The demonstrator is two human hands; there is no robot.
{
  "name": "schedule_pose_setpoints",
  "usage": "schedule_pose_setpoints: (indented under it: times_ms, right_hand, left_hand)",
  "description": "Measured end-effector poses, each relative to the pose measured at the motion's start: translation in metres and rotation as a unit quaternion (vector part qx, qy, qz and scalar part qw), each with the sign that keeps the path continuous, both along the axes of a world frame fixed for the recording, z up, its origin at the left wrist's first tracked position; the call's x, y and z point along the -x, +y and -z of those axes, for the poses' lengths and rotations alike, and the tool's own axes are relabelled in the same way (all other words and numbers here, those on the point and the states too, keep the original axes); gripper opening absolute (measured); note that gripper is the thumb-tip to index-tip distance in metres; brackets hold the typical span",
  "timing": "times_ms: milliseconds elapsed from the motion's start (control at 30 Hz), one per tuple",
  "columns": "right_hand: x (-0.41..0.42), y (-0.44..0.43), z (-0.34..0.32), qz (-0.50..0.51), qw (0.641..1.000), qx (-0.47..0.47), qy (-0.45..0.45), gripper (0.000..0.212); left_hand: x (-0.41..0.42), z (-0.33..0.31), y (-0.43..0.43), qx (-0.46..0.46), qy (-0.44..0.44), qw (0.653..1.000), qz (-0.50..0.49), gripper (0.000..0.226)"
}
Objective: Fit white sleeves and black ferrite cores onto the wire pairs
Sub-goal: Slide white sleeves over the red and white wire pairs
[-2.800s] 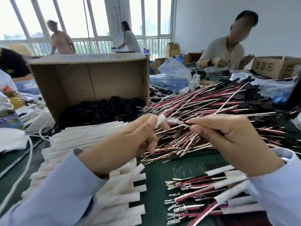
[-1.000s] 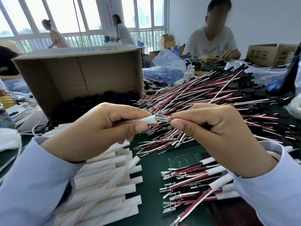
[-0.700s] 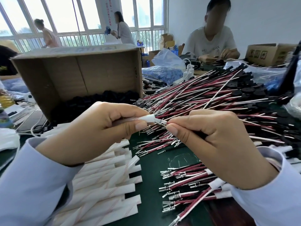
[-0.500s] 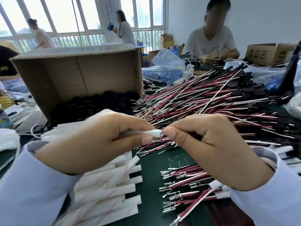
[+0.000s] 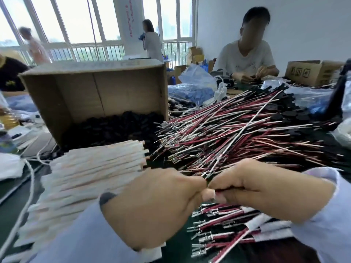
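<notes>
My left hand (image 5: 152,202) and my right hand (image 5: 266,186) meet fingertip to fingertip low in the middle of the view. The left fingers are curled into a fist around the white sleeve, which is hidden inside it. The right hand pinches a red and white wire pair (image 5: 228,189), which shows only as dark strands under its fingers. A small black bit (image 5: 208,176) sticks up where the fingertips touch. Loose white sleeves (image 5: 95,168) lie stacked at the left. Black ferrite cores (image 5: 114,128) fill the tipped cardboard box (image 5: 95,92).
A big pile of red and white wire pairs (image 5: 237,133) spreads across the right. Sleeved pairs (image 5: 228,230) lie on the green table under my right hand. A person (image 5: 247,54) works across the table beside another carton (image 5: 313,73). Bags and cables crowd the left edge.
My hands have dropped lower and closed together. The sleeve and the metal terminals seen between the fingertips earlier are now covered by my fingers.
</notes>
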State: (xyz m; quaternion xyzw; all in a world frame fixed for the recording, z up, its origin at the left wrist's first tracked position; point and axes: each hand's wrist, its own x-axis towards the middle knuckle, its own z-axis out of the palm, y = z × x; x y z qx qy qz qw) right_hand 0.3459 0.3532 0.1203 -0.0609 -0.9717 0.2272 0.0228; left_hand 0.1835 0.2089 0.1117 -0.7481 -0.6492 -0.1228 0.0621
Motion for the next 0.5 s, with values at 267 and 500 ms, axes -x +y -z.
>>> schedule_pose_setpoints:
  times_ms: [267,500]
  right_hand:
    - [-0.022,0.010,-0.016,0.139,0.975,-0.168,0.026,0.024]
    - [-0.025,0.003,-0.013,0.117,0.976,-0.147,0.114,0.041]
  left_hand:
    - [0.010,-0.010,0.009,0.016,-0.122,0.992,0.029,0.042]
    - [0.014,-0.016,0.006,-0.047,-0.109,0.992,0.036,0.031]
